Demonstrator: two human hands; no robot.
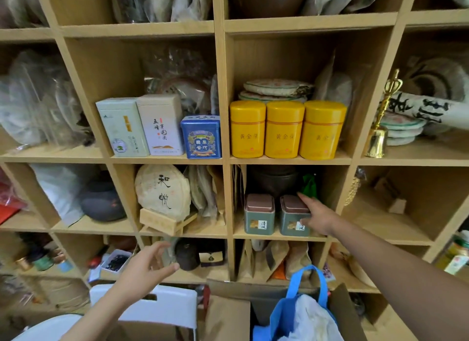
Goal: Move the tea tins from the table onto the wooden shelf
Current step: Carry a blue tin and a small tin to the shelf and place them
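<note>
I see the wooden shelf (223, 160) filling the view, most cubbies crowded. Three yellow tins (284, 130) and a blue tin (200, 137) already stand in the middle row. Below, two green tins (259, 215) sit side by side near the front edge; my right hand (317, 217) rests fingers on the right one, not closed around it, with bare board beside it. My left hand (149, 267) hangs open, empty. The table is out of sight, so I cannot tell what remains.

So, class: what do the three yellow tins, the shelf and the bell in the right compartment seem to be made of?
Yellow tins: likely painted metal, with a smooth glossy sheen and rolled lid seams.
Shelf: pale wood or wood-look board, matte, with faint grain.
Bell: probably brass, with a bright, reflective golden polish.
</note>
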